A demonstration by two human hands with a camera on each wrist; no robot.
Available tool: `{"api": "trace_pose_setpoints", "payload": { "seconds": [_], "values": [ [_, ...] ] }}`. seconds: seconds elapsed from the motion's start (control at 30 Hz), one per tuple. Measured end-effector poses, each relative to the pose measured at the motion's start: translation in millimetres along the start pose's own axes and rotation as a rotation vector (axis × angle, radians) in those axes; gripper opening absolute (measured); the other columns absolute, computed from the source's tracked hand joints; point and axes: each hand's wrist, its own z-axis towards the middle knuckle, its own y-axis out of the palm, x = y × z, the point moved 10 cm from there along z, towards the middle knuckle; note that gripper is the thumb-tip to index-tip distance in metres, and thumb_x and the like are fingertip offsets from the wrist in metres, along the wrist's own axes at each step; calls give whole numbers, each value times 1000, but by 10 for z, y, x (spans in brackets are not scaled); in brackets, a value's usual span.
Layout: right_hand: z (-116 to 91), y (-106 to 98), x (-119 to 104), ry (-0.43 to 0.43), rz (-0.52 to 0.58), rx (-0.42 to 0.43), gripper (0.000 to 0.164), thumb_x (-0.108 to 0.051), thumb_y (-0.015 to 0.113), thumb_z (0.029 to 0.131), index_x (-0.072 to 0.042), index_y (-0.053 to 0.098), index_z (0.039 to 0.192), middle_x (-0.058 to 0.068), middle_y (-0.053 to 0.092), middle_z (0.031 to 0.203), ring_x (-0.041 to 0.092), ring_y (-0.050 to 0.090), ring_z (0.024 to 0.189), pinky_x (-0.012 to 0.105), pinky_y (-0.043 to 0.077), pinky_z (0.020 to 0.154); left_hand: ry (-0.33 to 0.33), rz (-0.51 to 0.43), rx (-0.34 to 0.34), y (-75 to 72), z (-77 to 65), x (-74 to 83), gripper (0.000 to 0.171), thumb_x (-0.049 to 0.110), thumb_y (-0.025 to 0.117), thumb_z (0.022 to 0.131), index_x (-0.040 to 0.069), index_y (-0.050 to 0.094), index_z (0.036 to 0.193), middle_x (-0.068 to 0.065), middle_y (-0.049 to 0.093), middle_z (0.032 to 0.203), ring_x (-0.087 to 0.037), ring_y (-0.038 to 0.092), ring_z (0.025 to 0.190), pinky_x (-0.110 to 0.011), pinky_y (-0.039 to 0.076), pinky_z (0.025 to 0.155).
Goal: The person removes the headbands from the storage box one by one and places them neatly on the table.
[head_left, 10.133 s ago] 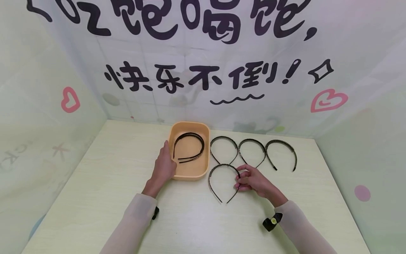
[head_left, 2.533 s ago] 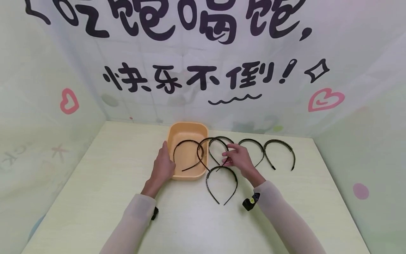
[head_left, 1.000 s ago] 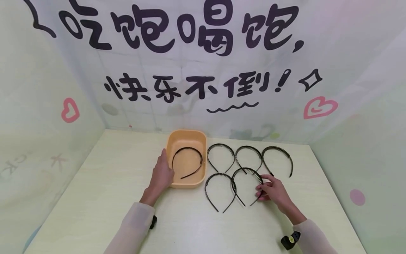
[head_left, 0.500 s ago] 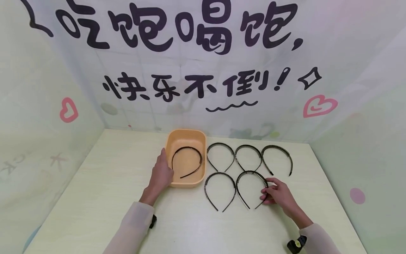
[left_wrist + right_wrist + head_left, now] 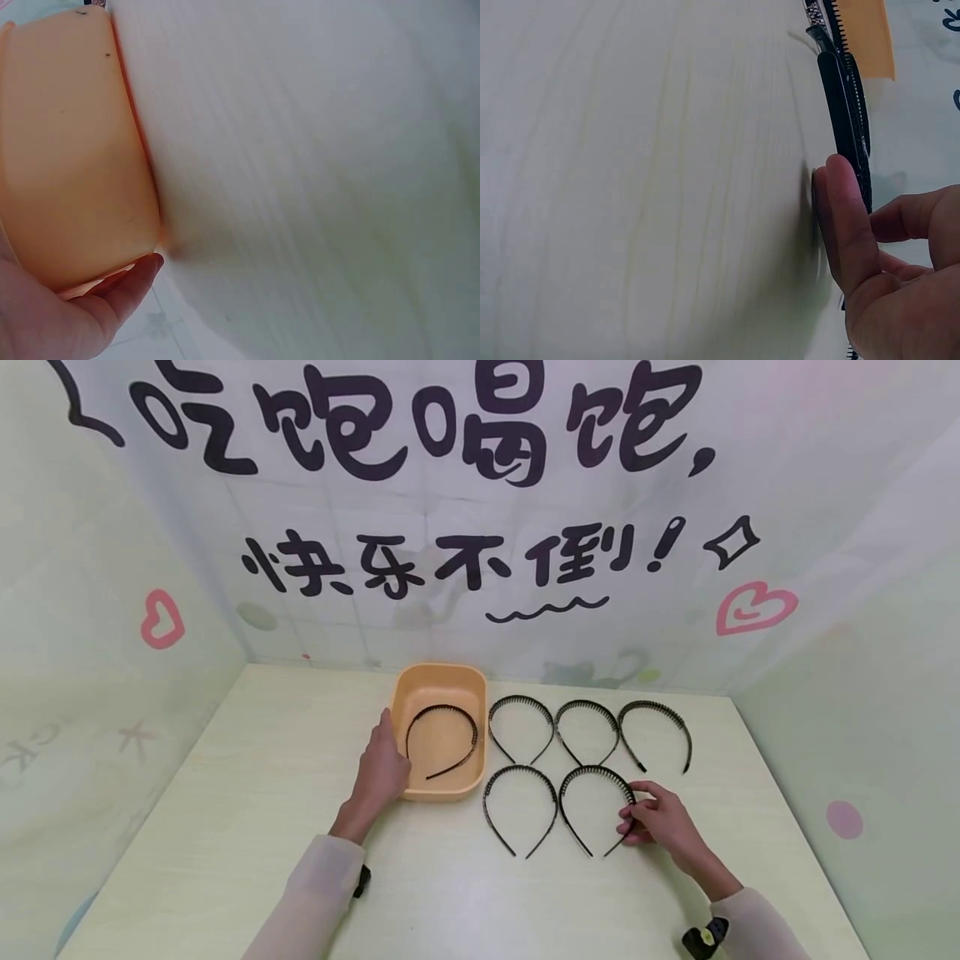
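Observation:
An orange tray (image 5: 474,693) (image 5: 67,150) stands on the pale table and holds one black toothed headband (image 5: 442,739). My left hand (image 5: 384,752) (image 5: 82,315) lies with straight fingers against the tray's left wall. To the tray's right, three black headbands (image 5: 587,727) form a back row. Two more lie in front: one (image 5: 520,806) to the left and the front-right headband (image 5: 596,802) (image 5: 844,105). My right hand (image 5: 633,818) (image 5: 877,255) pinches that headband's right leg, its fingers (image 5: 844,217) curled beside the band, which lies flat on the table.
The table (image 5: 225,827) (image 5: 315,187) is boxed in by printed fabric walls (image 5: 480,552) at the back and on both sides. Bare tabletop stretches left of the tray and along the front edge. A black wrist mount (image 5: 705,937) sits on my right sleeve.
My right hand took a headband out of the tray and laid it front right. In the last second it slid the band right, clear of the front-left one. Left hand unmoved.

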Motion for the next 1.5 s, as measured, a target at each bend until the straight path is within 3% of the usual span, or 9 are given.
{"api": "trace_pose_setpoints", "payload": {
  "seconds": [0.17, 0.43, 0.67, 1.5],
  "values": [
    [-8, 1, -39, -11, -49, -27, 46, 1, 45, 88, 2, 33, 132, 18, 63, 91, 27, 64, 73, 39, 52, 60, -3, -1, -2, 1, 5, -5, 77, -3, 43, 80, 2, 0, 144, -28, 31, 134, -40, 52, 97, -47, 45, 76],
    [-5, -48, -152, -49, -267, -59, 41, -8, 49, 89, 5, 41, 127, 15, 66, 86, 23, 64, 71, 36, 52, 58, -8, -11, 1, 1, 25, -19, 78, -2, 44, 81, 4, -1, 144, -28, 30, 135, -42, 48, 105, -50, 43, 81],
    [14, -84, -170, -39, -399, -34, 35, -11, 51, 88, 4, 51, 119, 9, 67, 79, 21, 63, 63, 35, 51, 53, -3, -2, 3, 3, 24, -29, 75, -2, 44, 82, 2, 2, 144, -28, 31, 134, -41, 51, 99, -49, 44, 78],
    [72, -111, -282, -81, -582, 33, 24, -12, 51, 88, -2, 64, 105, 5, 63, 67, 17, 61, 55, 31, 49, 48, 4, 6, 16, 6, 23, -34, 75, -2, 45, 82, 2, 4, 144, -28, 34, 131, -39, 52, 96, -48, 44, 75]
  ]
}}
